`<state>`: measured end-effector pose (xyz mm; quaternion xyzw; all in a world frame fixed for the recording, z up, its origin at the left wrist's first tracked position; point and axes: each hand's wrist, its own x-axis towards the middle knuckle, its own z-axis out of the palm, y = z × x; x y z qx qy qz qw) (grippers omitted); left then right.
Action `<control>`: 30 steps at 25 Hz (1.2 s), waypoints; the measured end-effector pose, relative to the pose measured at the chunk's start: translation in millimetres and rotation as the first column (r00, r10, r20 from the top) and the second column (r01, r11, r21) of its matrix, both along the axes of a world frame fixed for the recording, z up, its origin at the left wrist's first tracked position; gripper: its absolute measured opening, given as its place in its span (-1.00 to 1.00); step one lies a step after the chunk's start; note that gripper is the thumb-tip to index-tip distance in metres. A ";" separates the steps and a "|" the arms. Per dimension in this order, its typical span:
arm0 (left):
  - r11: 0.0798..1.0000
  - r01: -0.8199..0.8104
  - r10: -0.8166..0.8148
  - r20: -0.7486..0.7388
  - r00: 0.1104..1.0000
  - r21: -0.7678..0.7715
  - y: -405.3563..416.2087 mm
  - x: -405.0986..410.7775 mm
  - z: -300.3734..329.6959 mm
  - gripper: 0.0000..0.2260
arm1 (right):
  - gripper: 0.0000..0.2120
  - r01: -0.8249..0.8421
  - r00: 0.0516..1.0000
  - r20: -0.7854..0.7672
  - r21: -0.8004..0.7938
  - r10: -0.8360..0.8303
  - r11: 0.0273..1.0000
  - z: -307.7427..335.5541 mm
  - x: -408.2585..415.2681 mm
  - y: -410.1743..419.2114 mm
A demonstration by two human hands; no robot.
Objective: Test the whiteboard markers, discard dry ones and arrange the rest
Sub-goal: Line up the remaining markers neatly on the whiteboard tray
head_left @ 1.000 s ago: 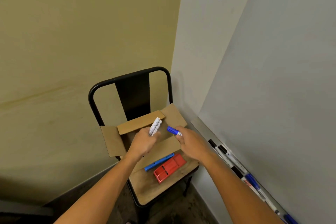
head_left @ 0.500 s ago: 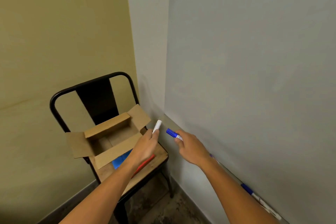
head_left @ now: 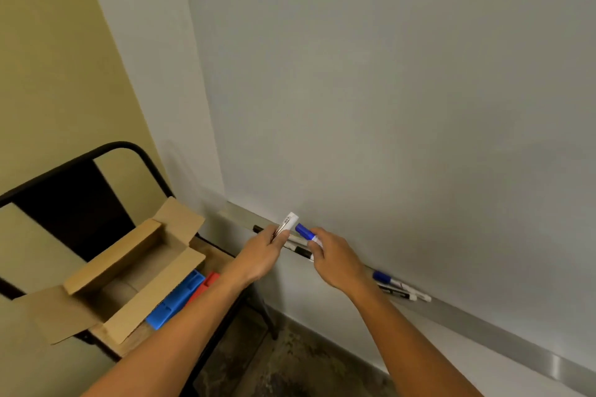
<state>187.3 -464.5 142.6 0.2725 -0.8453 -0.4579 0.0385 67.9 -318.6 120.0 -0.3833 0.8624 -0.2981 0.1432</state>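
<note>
My left hand (head_left: pixel 263 255) grips white markers (head_left: pixel 285 225); right hand (head_left: pixel 335 259) pinches blue-capped marker (head_left: pixel 306 232), cap up-left; both held just over whiteboard tray (head_left: pixel 483 321); more markers (head_left: pixel 400 288) lie in tray; open cardboard box (head_left: pixel 129 271) on chair (head_left: pixel 96 190).

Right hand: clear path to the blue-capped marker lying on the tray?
Probably not yet: the right hand already holds a blue marker. The tray marker lies just right of its wrist, nothing covering it, so the path itself looks free.
</note>
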 end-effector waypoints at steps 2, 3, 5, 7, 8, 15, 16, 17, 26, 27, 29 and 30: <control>0.996 0.089 -0.089 0.016 0.996 -0.023 6.6 -4.1 -7.8 -0.75 | -0.68 0.119 0.993 0.017 -0.022 -0.119 0.993 -9.5 4.6 17.3; 0.990 0.139 -0.139 0.025 0.990 -0.037 11.0 -6.7 -11.4 -0.77 | -0.67 0.165 0.986 0.017 -0.025 -0.165 0.986 -12.9 7.4 27.1; 0.971 0.233 -0.231 0.046 0.972 -0.050 21.3 -13.3 -17.4 -0.76 | -0.64 0.241 0.970 0.001 -0.026 -0.241 0.970 -21.5 11.0 48.2; 0.948 0.313 -0.310 0.063 0.949 -0.054 35.0 -23.0 -24.6 -0.74 | -0.63 0.301 0.954 0.004 -0.016 -0.301 0.954 -30.1 13.7 74.5; 0.934 0.353 -0.349 0.062 0.935 -0.059 42.2 -28.0 -28.9 -0.73 | -0.64 0.322 0.947 -0.003 -0.007 -0.322 0.947 -34.2 14.8 87.8; 0.782 0.579 -0.567 0.120 0.815 -0.232 108.5 -80.8 -42.1 -0.90 | -0.56 0.470 0.883 -0.066 0.121 -0.465 0.875 -53.7 -11.8 187.0; 0.748 0.599 -0.582 0.152 0.799 -0.286 113.0 -86.5 -44.3 -0.91 | -0.55 0.482 0.876 -0.077 0.122 -0.476 0.868 -55.0 -18.2 195.7; 0.704 0.620 -0.600 0.178 0.780 -0.345 121.3 -95.5 -46.8 -0.89 | -0.54 0.502 0.865 -0.086 0.128 -0.495 0.855 -55.8 -26.4 207.7; 0.518 0.707 -0.687 0.258 0.679 -0.482 221.4 -167.5 -87.1 -0.77 | -0.57 0.552 0.832 -0.219 0.230 -0.510 0.801 -83.8 -91.3 313.1; 0.500 0.717 -0.692 0.274 0.668 -0.486 233.9 -173.1 -93.1 -0.76 | -0.57 0.561 0.824 -0.240 0.225 -0.513 0.797 -87.5 -94.4 322.5; 0.444 0.740 -0.697 0.325 0.640 -0.506 257.9 -183.3 -104.0 -0.74 | -0.60 0.595 0.794 -0.290 0.191 -0.535 0.780 -98.1 -99.0 339.0; 0.409 0.746 -0.694 0.352 0.628 -0.526 269.1 -188.5 -108.8 -0.73 | -0.61 0.603 0.785 -0.311 0.180 -0.537 0.777 -104.2 -100.7 345.6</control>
